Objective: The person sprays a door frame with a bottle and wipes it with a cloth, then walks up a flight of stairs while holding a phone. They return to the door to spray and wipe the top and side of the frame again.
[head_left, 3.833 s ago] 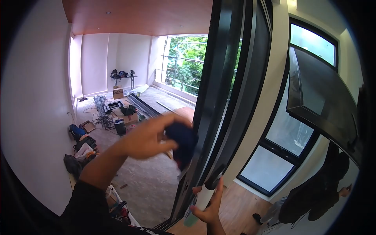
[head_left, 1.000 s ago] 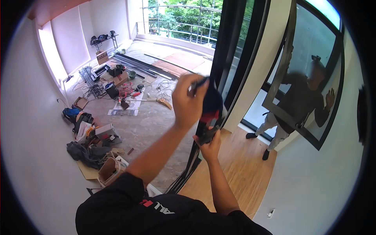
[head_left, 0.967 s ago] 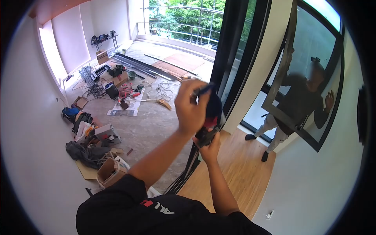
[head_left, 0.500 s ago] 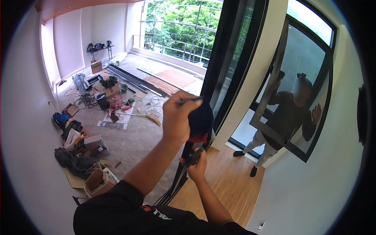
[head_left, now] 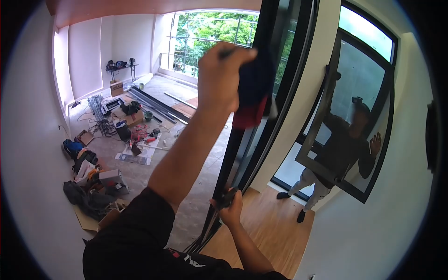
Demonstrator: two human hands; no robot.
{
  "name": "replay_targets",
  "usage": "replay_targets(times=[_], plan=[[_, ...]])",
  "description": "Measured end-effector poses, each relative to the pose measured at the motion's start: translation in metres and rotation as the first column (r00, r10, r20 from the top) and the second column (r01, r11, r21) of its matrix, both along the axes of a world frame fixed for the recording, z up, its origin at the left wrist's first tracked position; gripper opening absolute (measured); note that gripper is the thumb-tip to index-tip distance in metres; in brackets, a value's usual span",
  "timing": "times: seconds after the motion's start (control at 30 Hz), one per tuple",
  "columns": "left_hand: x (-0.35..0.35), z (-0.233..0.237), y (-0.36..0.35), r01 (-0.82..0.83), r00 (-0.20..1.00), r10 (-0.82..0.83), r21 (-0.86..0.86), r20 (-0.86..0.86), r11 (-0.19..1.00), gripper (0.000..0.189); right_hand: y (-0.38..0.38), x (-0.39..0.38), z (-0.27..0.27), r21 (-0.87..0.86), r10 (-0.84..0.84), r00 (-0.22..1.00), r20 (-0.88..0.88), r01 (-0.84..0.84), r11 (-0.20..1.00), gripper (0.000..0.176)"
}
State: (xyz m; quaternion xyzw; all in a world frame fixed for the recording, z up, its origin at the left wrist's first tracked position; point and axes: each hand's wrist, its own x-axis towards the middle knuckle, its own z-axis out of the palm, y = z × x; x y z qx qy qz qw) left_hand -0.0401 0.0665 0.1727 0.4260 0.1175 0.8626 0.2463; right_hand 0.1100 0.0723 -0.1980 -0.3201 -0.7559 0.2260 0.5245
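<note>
My left hand [head_left: 217, 81] is raised, fingers closed on a dark navy and red cloth [head_left: 255, 81]. The cloth hangs over the edge of a tall black sliding door frame [head_left: 302, 56]. A bit of dark material shows between the thumb and fingers. Lower down, my right hand [head_left: 232, 211] is closed around a small black object [head_left: 227, 198], close to the lower part of that frame; its kind cannot be made out.
At right a person [head_left: 345, 135] stands behind a tilted, dark-framed window panel [head_left: 371, 189], both hands raised. Tools, cables and bags cover the grey floor [head_left: 161, 191] at left. Long dark metal profiles [head_left: 154, 103] lie farther back. Wood flooring [head_left: 263, 228] runs right of the frame.
My left hand has moved up along the door frame with the cloth. My right hand, still around the black object, sits slightly lower, and the view has shifted a little.
</note>
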Motion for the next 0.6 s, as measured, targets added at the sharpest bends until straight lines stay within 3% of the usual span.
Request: replay_targets(times=[0.07,0.2,0.27,0.4,0.53,0.6], plan=[[-0.001,0.028,0.0,0.029,0.999,-0.025,0.084,-0.039,0.996,0.015,0.002,-0.003,0.003,-0.004,-0.014,1.0,-0.01,0.014,1.0,0.072],[0.01,-0.066,-0.012,0.168,0.979,-0.156,-0.084,0.13,0.982,0.015,0.002,-0.001,-0.001,-0.027,0.013,1.0,-0.017,-0.013,1.0,0.073],[0.006,-0.068,-0.017,0.306,0.945,-0.292,-0.086,0.146,0.948,0.015,0.005,0.0,-0.001,-0.007,0.015,1.0,-0.012,-0.015,1.0,0.073],[-0.007,-0.018,-0.01,0.307,0.952,-0.306,-0.045,0.021,0.951,0.014,0.006,-0.006,0.001,0.0,0.01,1.0,-0.015,-0.01,1.0,0.073],[0.006,-0.083,-0.02,0.318,0.94,-0.3,-0.099,0.162,0.943,0.015,0.002,-0.002,-0.003,0.019,0.007,1.0,-0.027,-0.006,1.0,0.073],[-0.01,-0.08,-0.014,0.428,0.903,-0.426,-0.06,0.049,0.902,0.014,0.005,-0.001,0.0,0.015,0.014,1.0,-0.02,-0.014,1.0,0.073]])
